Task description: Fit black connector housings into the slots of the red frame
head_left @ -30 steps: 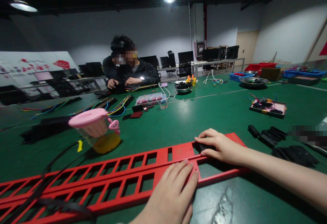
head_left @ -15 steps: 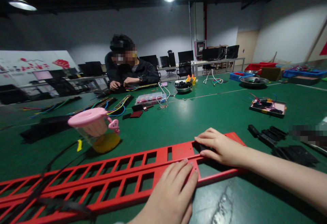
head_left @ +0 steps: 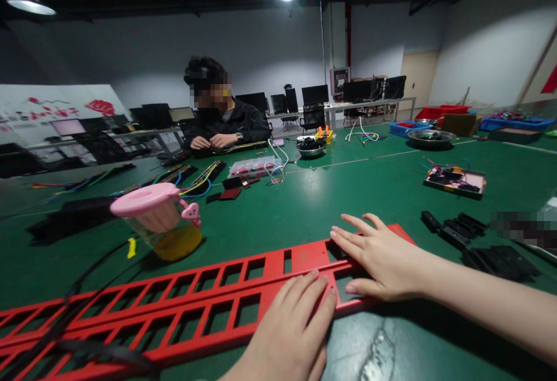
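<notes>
A long red slotted frame lies across the near part of the table, with two rows of rectangular openings. My left hand rests on its near rail, fingers stretched out flat with nothing held. Over the frame's right end is my right hand, its fingers spread and its thumb apart above a large opening. Part of a dark piece shows under those fingers in the far row; the rest is hidden by the hand.
A pink-lidded jug of yellow liquid stands behind the frame, beside a dark strap. Black plastic parts and an open box with wires lie to the right. A co-worker sits across the green table.
My right hand has spread its fingers and moved its thumb away from them, toward the near rail. My left hand stays on the frame.
</notes>
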Demonstrator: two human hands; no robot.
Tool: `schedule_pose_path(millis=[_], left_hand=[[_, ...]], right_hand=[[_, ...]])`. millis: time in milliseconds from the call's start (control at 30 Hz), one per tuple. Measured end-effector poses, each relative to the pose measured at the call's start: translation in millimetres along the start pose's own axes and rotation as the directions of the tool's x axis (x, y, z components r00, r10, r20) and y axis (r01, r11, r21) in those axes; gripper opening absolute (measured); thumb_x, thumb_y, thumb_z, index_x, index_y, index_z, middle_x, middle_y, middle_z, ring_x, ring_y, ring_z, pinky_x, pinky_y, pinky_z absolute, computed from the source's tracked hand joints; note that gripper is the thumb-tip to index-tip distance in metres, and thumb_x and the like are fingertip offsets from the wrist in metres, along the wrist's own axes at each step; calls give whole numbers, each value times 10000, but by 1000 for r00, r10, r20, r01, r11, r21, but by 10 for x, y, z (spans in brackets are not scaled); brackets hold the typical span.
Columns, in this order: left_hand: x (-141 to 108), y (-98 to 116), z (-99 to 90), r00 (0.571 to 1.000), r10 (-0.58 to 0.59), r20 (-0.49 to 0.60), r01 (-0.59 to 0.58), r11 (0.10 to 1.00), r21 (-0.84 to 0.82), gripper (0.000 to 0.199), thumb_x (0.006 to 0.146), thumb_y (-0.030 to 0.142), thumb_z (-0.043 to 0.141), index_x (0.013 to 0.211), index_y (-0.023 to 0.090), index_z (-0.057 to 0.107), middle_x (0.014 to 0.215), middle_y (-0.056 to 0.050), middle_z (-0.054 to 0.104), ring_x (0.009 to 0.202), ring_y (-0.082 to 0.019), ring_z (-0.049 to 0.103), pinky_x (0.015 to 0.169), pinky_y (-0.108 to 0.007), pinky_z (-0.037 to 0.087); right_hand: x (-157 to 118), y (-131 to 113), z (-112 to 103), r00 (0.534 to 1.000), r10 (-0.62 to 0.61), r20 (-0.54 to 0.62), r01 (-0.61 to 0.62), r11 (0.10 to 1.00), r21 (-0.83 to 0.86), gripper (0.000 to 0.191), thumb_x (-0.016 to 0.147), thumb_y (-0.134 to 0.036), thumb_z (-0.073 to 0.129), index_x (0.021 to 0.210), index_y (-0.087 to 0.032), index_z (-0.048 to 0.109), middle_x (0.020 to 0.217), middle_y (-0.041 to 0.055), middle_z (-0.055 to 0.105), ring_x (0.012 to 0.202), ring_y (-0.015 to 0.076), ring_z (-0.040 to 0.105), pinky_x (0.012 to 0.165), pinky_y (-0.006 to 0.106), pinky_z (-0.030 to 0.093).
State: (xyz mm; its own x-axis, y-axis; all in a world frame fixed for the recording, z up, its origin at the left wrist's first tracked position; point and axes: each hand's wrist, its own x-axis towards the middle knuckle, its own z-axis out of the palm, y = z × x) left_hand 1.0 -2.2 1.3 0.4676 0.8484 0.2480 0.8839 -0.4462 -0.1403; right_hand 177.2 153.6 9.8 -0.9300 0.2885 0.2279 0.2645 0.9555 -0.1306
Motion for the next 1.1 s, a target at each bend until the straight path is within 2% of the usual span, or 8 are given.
schedule_pose_path(millis=[200,367,567,833,900,967,1033,1100], left_hand=[[20,-23,12,1000,-1,-16,1,1000,11,545,686,76,404,1230,93,420,1245,-162,451,1163,-295,399,906,-488,440],[10,-7,13,999,18,-27,-17,999,46,533,691,82,401,1224,88,426,1240,-167,454,1159,-294,403,898,-482,448],[12,-12,8,1000,25,-17,-23,997,73,526,702,81,387,1225,74,429,1228,-172,468,1142,-299,421,876,-487,463],[23,-39,33,1000,26,-15,-25,998,58,536,700,87,396,1235,80,420,1241,-168,455,1158,-297,402,894,-486,450],[18,-32,30,1000,21,-12,-21,998,55,545,692,82,399,1237,86,419,1236,-162,459,1160,-292,400,901,-482,446],[15,-22,23,1000,18,-11,-17,998,56,566,678,75,401,1243,92,412,1236,-158,460,1160,-291,400,905,-482,442],[13,-16,16,1000,12,-2,-12,998,59,588,666,70,405,1253,98,402,1246,-156,453,1165,-294,395,910,-484,438],[12,-16,13,1000,12,4,-12,998,56,600,658,71,411,1257,100,397,1252,-156,449,1163,-294,397,911,-484,437]], right_hand=[[-11,-60,28,999,17,-29,-17,1000,-8,921,725,-713,360,1355,-45,290,1343,208,358,1300,376,130,1017,589,4],[-75,-44,67,998,53,25,-54,998,32,1039,675,-772,343,1395,-55,126,1418,182,192,1312,364,84,1020,589,5],[-79,-45,42,997,29,75,-24,998,-59,1039,685,-783,276,1346,19,262,1380,239,258,1319,347,47,1018,557,-99],[-73,-26,68,996,35,88,-35,999,-1,1084,654,-797,320,1359,20,216,1389,253,220,1316,357,50,1012,571,-83],[-81,-16,63,994,59,87,-63,997,46,1012,696,-760,329,1366,-10,218,1398,230,219,1316,348,71,1017,577,-33],[-81,5,63,990,118,78,-126,986,110,822,794,-670,280,1364,-79,273,1403,177,258,1314,319,119,1022,567,56],[-64,30,79,981,190,48,-195,964,179,621,867,-567,239,1313,-166,399,1395,110,315,1308,284,161,1018,530,148],[-28,46,115,970,243,-1,-237,945,225,495,870,-524,310,1196,-229,538,1376,64,361,1301,272,175,1005,497,203]])
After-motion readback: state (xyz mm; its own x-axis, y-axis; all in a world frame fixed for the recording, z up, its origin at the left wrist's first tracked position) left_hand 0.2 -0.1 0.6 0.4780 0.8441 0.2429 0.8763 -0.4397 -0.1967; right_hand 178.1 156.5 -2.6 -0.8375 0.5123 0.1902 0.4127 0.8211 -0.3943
